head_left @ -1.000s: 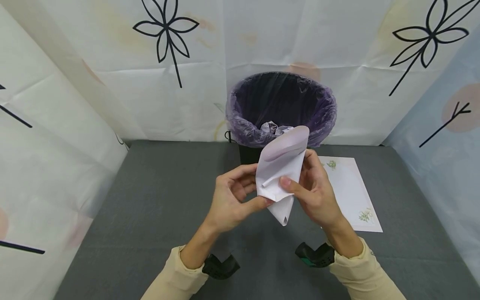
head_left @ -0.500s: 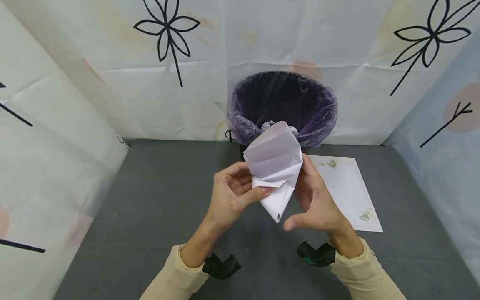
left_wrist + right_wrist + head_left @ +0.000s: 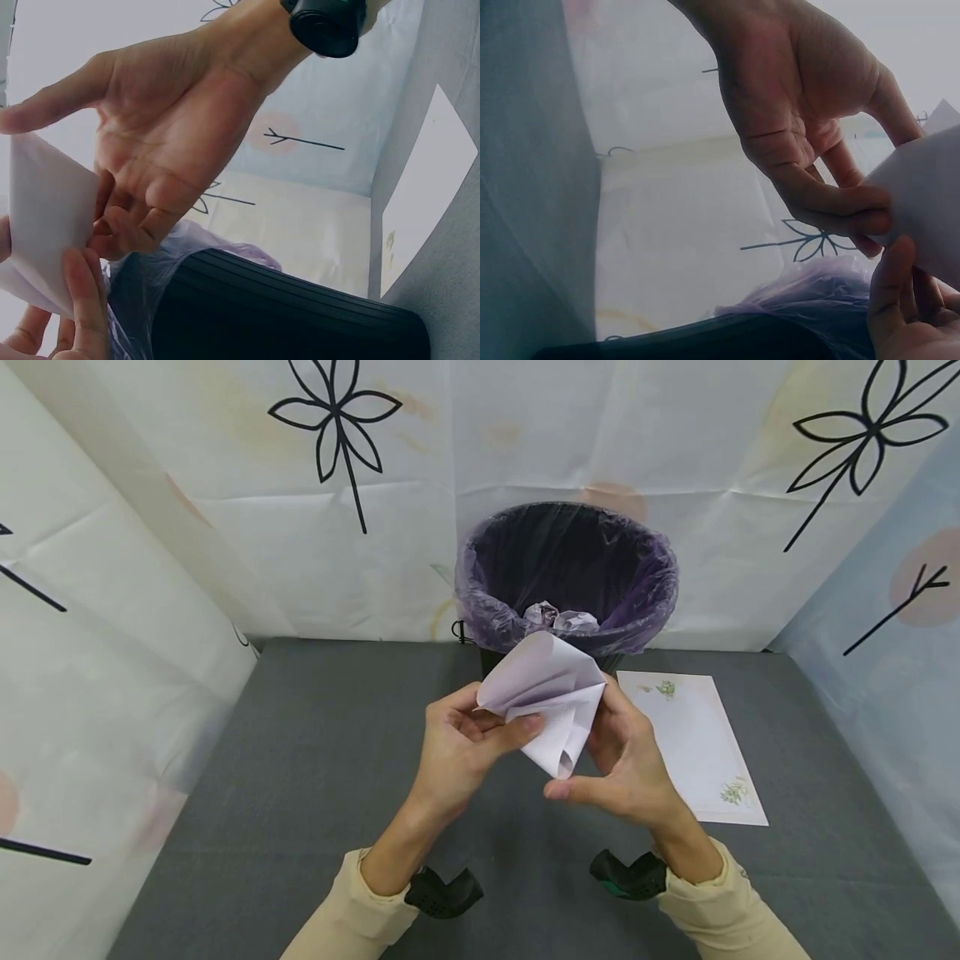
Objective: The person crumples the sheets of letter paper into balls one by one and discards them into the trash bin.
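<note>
Head view: folded white paper [image 3: 566, 697] sits between both hands, cone-like, narrow tip toward the person, wide end angled up and away. Left hand [image 3: 463, 752] pinches it, thumb across the front, other fingers mostly behind; right hand [image 3: 633, 756] has fingers at the far side edge, thumb at the tip, so paper looks held between them. Purple-lined trash bin [image 3: 476, 597] stands beyond the fingers, crumpled paper [image 3: 576, 622] inside. Flower-printed sheet [image 3: 690, 747] lies flat on the desk [image 3: 330, 743], right of the right-hand fingers, unfolded. Progress guess: main folds made, cone roughly shaped; creases look loose and the tip has a small opening, so pressing and tidying probably left. Left wrist view: right thumb touches the paper's corner, remaining fingers curled by its edge; left-hand fingers below, against the paper. Right wrist view: left-hand fingers grip the edge, right-hand fingers meet them just below; folds here too dark to judge.
</note>
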Demonstrator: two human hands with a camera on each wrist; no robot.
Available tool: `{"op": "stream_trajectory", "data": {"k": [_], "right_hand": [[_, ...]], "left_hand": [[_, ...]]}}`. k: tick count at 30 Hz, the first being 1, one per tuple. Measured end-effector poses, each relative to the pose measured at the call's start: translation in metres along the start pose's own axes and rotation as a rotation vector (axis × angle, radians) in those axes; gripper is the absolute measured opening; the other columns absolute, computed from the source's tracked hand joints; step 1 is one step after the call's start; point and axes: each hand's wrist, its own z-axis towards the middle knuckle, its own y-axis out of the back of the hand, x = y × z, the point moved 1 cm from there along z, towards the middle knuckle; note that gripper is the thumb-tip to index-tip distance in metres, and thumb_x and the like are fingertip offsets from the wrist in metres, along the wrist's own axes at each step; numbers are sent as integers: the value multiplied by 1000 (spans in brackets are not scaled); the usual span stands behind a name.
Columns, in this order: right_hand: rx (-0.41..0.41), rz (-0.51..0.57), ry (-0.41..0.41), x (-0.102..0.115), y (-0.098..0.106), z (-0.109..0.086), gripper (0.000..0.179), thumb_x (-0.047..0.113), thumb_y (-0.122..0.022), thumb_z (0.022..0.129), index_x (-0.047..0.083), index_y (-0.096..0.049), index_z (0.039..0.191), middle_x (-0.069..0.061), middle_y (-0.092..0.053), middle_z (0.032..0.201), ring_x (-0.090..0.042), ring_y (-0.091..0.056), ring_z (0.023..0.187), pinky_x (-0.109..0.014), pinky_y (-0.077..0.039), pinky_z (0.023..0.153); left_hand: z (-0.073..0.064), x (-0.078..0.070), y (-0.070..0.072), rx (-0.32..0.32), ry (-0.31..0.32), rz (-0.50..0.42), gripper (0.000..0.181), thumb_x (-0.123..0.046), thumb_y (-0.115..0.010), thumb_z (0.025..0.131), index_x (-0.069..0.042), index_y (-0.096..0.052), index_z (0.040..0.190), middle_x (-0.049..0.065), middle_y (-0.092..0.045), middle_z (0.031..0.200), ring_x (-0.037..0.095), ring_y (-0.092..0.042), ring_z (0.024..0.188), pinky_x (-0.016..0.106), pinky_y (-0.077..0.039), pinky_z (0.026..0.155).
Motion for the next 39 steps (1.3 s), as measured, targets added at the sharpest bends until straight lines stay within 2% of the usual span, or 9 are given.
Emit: {"op": "stream_trajectory", "data": {"k": [3,7,10,17,22,26,31,35,39], "right_hand": [[-53,21,30,-3,-1,0,88,20,-92,77,-12,-43,142,-19,-54,131,-25,-56,113,-29,-54,91],[-146,15,59,-6,-2,0,64,14,-86,84,-12,-54,132,-15,-60,118,-20,-60,99,-25,-56,80],[-193,-37,49,-6,-2,-1,52,14,-82,88,-12,-59,127,-11,-63,110,-16,-61,90,-23,-56,73],[-257,-131,-26,-4,-2,0,36,11,-77,92,-10,-64,118,-10,-66,98,-18,-66,78,-29,-59,67],[-314,-125,-48,-5,-1,2,24,4,-72,95,-7,-66,115,-12,-67,94,-20,-65,73,-30,-58,66],[-339,-115,-59,-5,-1,4,21,3,-70,96,-5,-67,115,-13,-67,95,-18,-65,76,-27,-56,69],[-365,-170,-65,-4,-3,5,24,-4,-67,95,-9,-66,118,-13,-68,101,-16,-63,83,-23,-53,72],[-392,-237,-87,-5,-3,5,22,-8,-66,94,-11,-67,115,-10,-70,98,-14,-62,80,-22,-53,70],[-399,-288,-87,-6,-3,5,25,-10,-65,93,-11,-68,118,-7,-72,99,-11,-61,77,-20,-52,67]], "left_hand": [[1,-1,-1,-16,-14,20,47,-14,-86,83,16,-64,111,11,-73,104,21,-72,90,31,-59,79],[1,-3,-4,-40,-45,71,25,-3,-85,82,12,-67,93,8,-73,92,17,-68,82,28,-57,73],[1,-3,-5,-54,-69,104,18,5,-82,81,12,-66,86,5,-72,85,16,-66,79,27,-57,70],[1,-5,-5,-70,-43,116,17,10,-77,84,18,-66,94,6,-73,91,18,-69,86,31,-60,79],[0,-5,-5,-26,-22,72,36,-8,-79,90,20,-65,108,14,-71,104,21,-70,95,33,-58,87],[0,-4,-7,-6,-46,91,49,-21,-83,88,16,-66,117,20,-70,111,23,-71,97,37,-59,86],[0,-3,-10,-28,-91,177,38,-8,-82,87,9,-70,119,19,-72,112,27,-72,94,44,-59,84],[2,-2,-12,-57,-111,228,33,6,-78,86,10,-71,118,19,-72,113,27,-71,95,42,-59,85],[1,0,-14,-69,-164,318,33,10,-76,85,11,-70,118,20,-71,113,26,-69,98,38,-60,84]]}}
